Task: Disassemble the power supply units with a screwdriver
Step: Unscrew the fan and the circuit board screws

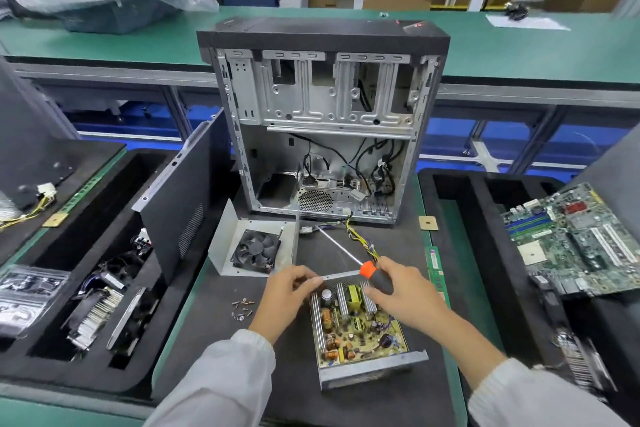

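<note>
An opened power supply unit (360, 326) lies on the black mat in front of me, its yellow circuit board, coils and heatsinks exposed. My left hand (287, 291) pinches the unit's far left rim. My right hand (398, 298) grips a screwdriver (375, 276) by its black and orange handle above the unit's far edge; the shaft points away to the upper left. The removed metal cover with a black fan (256, 250) lies just beyond. A few loose screws (242, 308) sit to the unit's left.
An empty computer case (325, 121) stands open behind the mat, yellow and black cables (360, 237) trailing from the unit. A black side panel (180, 204) leans at left. Foam trays hold heatsinks (100, 308) at left and a motherboard (581, 243) at right.
</note>
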The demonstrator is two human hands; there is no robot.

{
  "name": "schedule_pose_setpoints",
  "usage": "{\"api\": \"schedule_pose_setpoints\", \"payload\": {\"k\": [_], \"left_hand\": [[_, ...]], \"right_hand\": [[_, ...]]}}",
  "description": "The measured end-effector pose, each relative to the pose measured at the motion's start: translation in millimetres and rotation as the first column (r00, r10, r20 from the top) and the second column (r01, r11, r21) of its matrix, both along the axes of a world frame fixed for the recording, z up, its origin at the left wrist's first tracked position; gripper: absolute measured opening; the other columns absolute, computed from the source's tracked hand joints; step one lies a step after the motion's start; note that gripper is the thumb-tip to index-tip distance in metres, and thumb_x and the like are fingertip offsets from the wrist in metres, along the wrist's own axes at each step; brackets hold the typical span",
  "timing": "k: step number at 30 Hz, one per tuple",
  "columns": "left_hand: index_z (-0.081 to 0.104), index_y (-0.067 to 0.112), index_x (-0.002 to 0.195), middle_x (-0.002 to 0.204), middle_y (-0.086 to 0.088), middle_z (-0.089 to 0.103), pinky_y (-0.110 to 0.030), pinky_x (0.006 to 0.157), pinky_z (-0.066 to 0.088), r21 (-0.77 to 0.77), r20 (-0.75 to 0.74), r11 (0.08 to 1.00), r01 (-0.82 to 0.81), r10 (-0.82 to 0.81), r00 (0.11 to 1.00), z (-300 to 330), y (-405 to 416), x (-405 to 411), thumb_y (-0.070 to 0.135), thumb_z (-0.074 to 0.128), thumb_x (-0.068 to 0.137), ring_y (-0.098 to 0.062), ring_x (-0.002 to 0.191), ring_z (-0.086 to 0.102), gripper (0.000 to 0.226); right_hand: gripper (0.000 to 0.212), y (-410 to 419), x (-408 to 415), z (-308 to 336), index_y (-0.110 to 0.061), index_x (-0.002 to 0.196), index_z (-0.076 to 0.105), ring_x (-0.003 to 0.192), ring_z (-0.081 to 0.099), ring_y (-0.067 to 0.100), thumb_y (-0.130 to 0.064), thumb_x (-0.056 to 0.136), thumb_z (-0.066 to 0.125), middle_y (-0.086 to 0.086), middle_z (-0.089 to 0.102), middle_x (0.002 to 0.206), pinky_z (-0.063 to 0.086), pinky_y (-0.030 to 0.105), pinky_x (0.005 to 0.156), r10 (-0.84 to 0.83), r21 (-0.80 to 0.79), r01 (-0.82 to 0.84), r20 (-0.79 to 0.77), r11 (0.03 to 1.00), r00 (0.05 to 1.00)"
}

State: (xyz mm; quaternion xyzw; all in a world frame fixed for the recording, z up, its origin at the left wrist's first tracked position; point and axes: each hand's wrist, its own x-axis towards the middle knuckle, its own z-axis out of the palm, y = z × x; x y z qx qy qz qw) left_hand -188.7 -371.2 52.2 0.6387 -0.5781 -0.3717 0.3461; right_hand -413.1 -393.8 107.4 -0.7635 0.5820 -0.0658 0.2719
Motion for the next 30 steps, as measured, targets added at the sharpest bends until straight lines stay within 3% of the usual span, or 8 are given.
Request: {"api": "schedule_pose_setpoints", "payload": {"k": [5, 10, 12, 16, 20, 25, 30], "left_hand": [[0.068, 0.019, 0.074, 0.07, 0.001, 0.061, -0.018, 0.057, 0.049, -0.001, -0.041, 1.0, 0.001, -0.001, 0.999, -2.7, -4.7, 0.5, 0.012, 0.069, 0.089, 0.0, 0.056, 0.056, 0.016], [0.065, 0.027, 0.071, 0.065, 0.009, 0.062, -0.015, 0.057, 0.046, -0.048, -0.03, 0.999, 0.001, -0.002, 1.0, -2.6, -2.8, -0.4, 0.013, 0.069, 0.089, 0.0, 0.058, 0.057, 0.023], [0.067, 0.021, 0.074, 0.067, 0.006, 0.063, -0.018, 0.058, 0.049, -0.024, -0.067, 1.0, 0.005, -0.006, 0.998, -1.8, -2.3, -1.2, 0.012, 0.069, 0.09, -0.002, 0.058, 0.058, 0.018], [0.07, 0.008, 0.081, 0.07, 0.0, 0.065, -0.019, 0.058, 0.051, 0.026, -0.14, 1.0, -0.012, 0.016, 0.99, 0.2, -1.9, -2.7, 0.007, 0.067, 0.09, -0.005, 0.06, 0.06, 0.01], [0.069, 0.017, 0.077, 0.07, 0.002, 0.065, -0.018, 0.058, 0.05, 0.023, -0.121, 1.0, -0.019, 0.022, 0.992, 1.4, -1.3, -2.4, 0.009, 0.067, 0.09, -0.007, 0.06, 0.06, 0.016], [0.07, 0.022, 0.076, 0.072, 0.002, 0.067, -0.017, 0.058, 0.051, 0.021, -0.114, 1.0, 0.0, 0.002, 0.993, 0.7, -2.9, 0.2, 0.01, 0.068, 0.09, -0.002, 0.059, 0.062, 0.018], [0.073, 0.027, 0.076, 0.076, -0.004, 0.07, -0.016, 0.058, 0.051, -0.006, -0.135, 0.999, -0.035, 0.034, 0.99, -3.0, -3.1, 2.5, 0.011, 0.071, 0.087, -0.004, 0.06, 0.064, 0.019]], "right_hand": [[0.021, -1.3, 20.3, -0.8, -0.034, 0.099, 0.044, 0.092, 0.059, 0.022, -0.048, 0.089, 0.054, -0.01, 0.056, 0.084, 0.035, 0.029, 0.063, 0.146, -0.158, -0.165, -0.125, 0.973, 0.981], [0.023, 3.8, 46.2, -11.8, -0.029, 0.107, 0.049, 0.096, 0.062, 0.025, -0.044, 0.09, 0.053, -0.002, 0.066, 0.097, 0.037, 0.032, 0.065, 0.136, -0.24, -0.17, -0.151, 0.956, 0.979], [0.023, 7.2, 53.4, -18.6, -0.025, 0.108, 0.049, 0.096, 0.062, 0.027, -0.04, 0.09, 0.052, 0.001, 0.065, 0.099, 0.039, 0.033, 0.065, 0.097, -0.253, -0.149, -0.205, 0.956, 0.974], [0.021, 11.5, 59.3, -23.1, -0.022, 0.098, 0.058, 0.091, 0.065, 0.025, -0.039, 0.091, 0.048, 0.001, 0.067, 0.095, 0.038, 0.03, 0.063, 0.041, -0.26, -0.122, -0.298, 0.958, 0.954], [0.023, 15.3, 64.0, -26.3, -0.022, 0.092, 0.061, 0.089, 0.064, 0.023, -0.039, 0.092, 0.047, 0.001, 0.066, 0.096, 0.037, 0.029, 0.063, 0.032, -0.239, -0.123, -0.354, 0.963, 0.935], [0.025, 12.3, 65.7, -25.0, -0.019, 0.097, 0.061, 0.094, 0.063, 0.023, -0.039, 0.092, 0.047, 0.002, 0.065, 0.101, 0.044, 0.03, 0.071, 0.009, -0.187, -0.071, -0.313, 0.98, 0.95], [0.019, 16.6, 59.5, -22.9, -0.024, 0.082, 0.052, 0.094, 0.062, 0.021, -0.042, 0.088, 0.049, -0.001, 0.065, 0.098, 0.045, 0.029, 0.073, -0.031, -0.144, 0.0, -0.212, 0.99, 0.977]]}}
